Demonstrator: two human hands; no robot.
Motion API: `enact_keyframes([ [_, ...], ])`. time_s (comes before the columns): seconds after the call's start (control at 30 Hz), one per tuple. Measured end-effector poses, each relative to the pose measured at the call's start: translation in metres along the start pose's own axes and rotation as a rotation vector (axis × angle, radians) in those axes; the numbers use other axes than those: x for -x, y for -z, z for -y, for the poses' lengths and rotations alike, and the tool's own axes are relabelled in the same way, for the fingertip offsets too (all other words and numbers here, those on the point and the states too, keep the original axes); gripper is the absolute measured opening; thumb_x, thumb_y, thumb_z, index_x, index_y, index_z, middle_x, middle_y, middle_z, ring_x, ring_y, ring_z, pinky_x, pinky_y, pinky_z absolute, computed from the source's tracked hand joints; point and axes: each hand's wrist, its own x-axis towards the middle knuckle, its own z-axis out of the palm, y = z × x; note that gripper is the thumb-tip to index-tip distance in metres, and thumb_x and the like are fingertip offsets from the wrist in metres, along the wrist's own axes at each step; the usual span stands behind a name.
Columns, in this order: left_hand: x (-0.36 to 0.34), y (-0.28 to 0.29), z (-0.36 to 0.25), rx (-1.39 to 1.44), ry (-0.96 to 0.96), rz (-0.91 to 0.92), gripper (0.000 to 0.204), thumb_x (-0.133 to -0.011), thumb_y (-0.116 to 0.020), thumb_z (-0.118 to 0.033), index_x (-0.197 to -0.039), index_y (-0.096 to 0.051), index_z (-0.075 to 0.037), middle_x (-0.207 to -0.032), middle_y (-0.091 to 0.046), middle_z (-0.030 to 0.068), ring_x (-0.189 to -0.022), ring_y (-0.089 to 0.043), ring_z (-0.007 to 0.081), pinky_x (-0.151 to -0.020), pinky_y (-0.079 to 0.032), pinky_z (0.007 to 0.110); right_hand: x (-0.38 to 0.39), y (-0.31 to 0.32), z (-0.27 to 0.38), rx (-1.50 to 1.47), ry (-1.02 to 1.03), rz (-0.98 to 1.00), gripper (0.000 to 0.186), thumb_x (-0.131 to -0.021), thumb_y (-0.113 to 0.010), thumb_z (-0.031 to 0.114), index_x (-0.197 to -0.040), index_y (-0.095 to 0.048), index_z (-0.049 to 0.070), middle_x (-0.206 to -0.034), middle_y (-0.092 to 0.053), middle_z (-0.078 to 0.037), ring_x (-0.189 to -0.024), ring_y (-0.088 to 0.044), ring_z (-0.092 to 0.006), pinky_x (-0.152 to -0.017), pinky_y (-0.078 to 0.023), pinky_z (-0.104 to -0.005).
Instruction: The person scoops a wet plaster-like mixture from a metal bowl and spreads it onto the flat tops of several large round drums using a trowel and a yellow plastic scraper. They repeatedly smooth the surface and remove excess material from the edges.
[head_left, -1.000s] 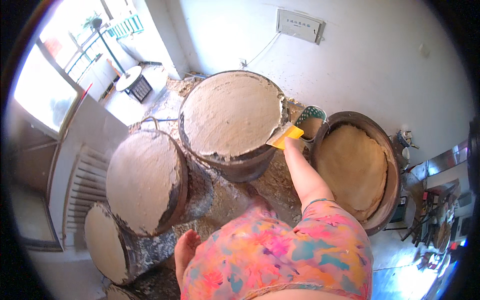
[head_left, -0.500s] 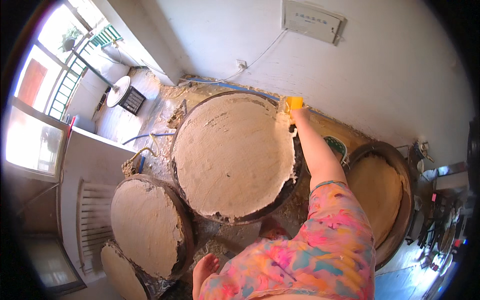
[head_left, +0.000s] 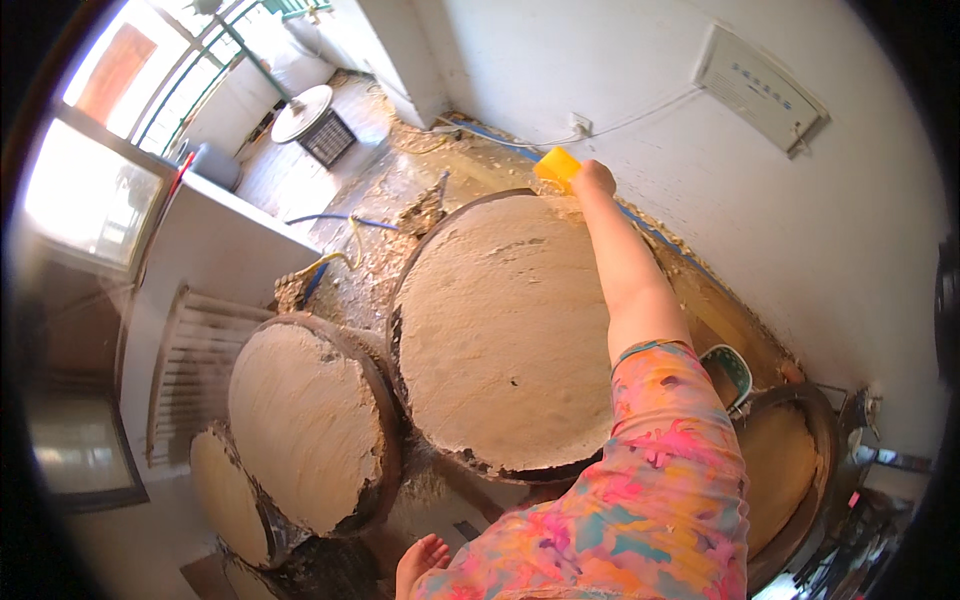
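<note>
My right arm reaches out over a large round griddle [head_left: 560, 473], which is covered by a thin layer of beige batter [head_left: 500, 350]. At its far edge my right hand [head_left: 594, 178] is closed round a yellow flat scraper [head_left: 558, 166]. Part of the scraper's grip is hidden by the fingers. Low in the view, my left hand [head_left: 424, 556] hangs near my body with fingers loosely curled and apart, holding nothing. Dark patches of bare metal show along the griddle's rim.
To the left stand a second coated griddle [head_left: 300, 430] and a smaller one [head_left: 228, 490]. A deep round pan [head_left: 822, 440] is at the right beside a green-and-white container [head_left: 735, 372]. Crumbs litter the floor near a blue hose [head_left: 345, 218]. A white wall [head_left: 620, 70] borders the far side.
My right hand with the scraper has moved up to the griddle's far edge and slightly left along it. The view has turned, so the room appears shifted. The batter's right side is now behind my arm.
</note>
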Motion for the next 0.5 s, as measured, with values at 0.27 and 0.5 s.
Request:
enact_keyframes([
  [0.27, 0.012, 0.009, 0.03, 0.009, -0.024, -0.031, 0.036, -0.086, -0.047, -0.029, -0.107, -0.05, 0.0, -0.104, -0.054, 0.0117, -0.097, -0.052, 0.0226, -0.083, -0.043, 0.035, 0.064, -0.085, 0.157, 0.17, 0.544, 0.176, 0.018, -0.071, -0.059, 0.02, -0.088, -0.063, 0.015, -0.091, -0.062, -0.01, -0.089, -0.059, -0.0249, -0.075, -0.047, -0.0366],
  [0.5, -0.004, 0.031, 0.045, 0.114, -0.118, 0.096, 0.034, -0.087, -0.046, -0.025, -0.109, -0.048, 0.001, -0.101, -0.055, 0.0126, -0.089, -0.056, 0.0217, -0.075, -0.048, 0.035, 0.223, -0.102, 0.218, 0.309, 1.056, 0.418, 0.018, -0.071, -0.054, 0.015, -0.086, -0.064, 0.011, -0.093, -0.062, -0.009, -0.089, -0.059, -0.0246, -0.076, -0.047, -0.0343],
])
